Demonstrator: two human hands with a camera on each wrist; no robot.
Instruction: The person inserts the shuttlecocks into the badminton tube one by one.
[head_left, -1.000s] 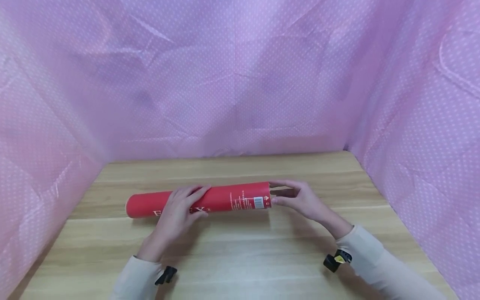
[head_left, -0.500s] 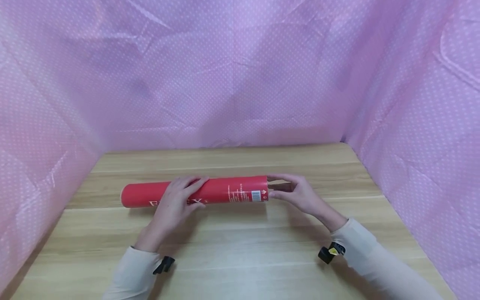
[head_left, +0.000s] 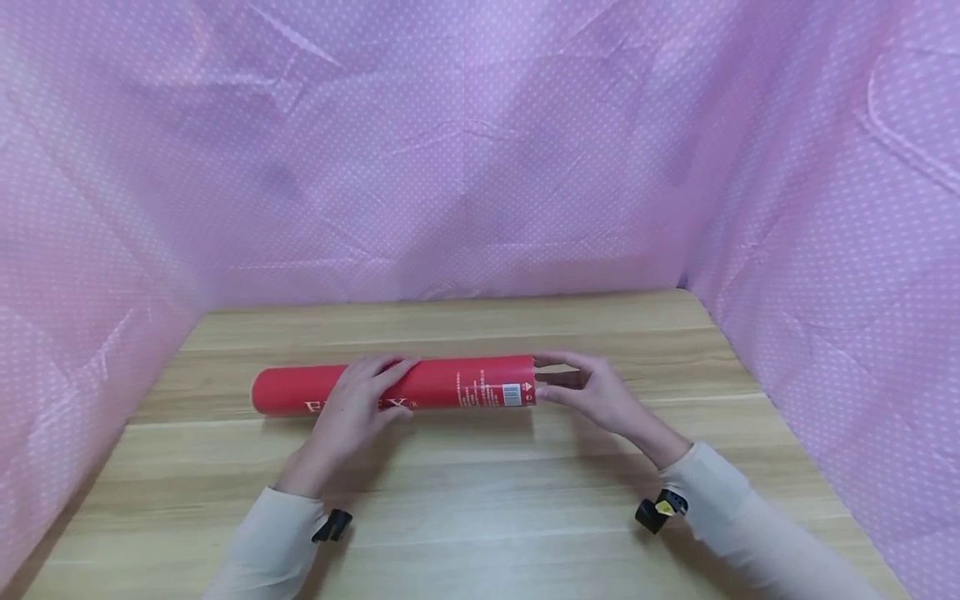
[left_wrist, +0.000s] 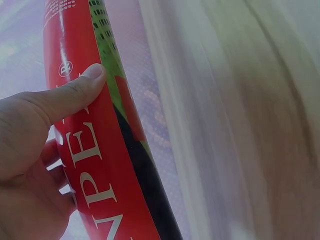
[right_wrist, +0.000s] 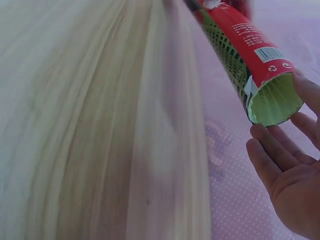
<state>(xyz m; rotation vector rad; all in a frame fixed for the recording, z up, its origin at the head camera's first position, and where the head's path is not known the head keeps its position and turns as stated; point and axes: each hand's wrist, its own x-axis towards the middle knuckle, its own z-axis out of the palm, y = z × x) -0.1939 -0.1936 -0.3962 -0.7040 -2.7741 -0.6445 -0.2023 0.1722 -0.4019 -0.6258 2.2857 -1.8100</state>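
A long red tube with pale lettering and a barcode lies crosswise above the table in the head view. My left hand grips its middle, the thumb on the near side across the lettering. From below, the left wrist view shows green and black print on the tube. At the right end, my right hand spreads its fingers around the uncovered mouth, fingertips at the rim. In the right wrist view this rim looks slightly ragged and the visible interior is pale green. What lies deeper inside is hidden.
A light wood-grain table spreads beneath both hands. Pink cloth with small white dots encloses its back and sides. A black wrist-worn device sits at each cuff, the left one and the right one.
The whole head view has shifted slightly. The tube has become a little more level, its left end slightly raised. Both hands keep their places on it.
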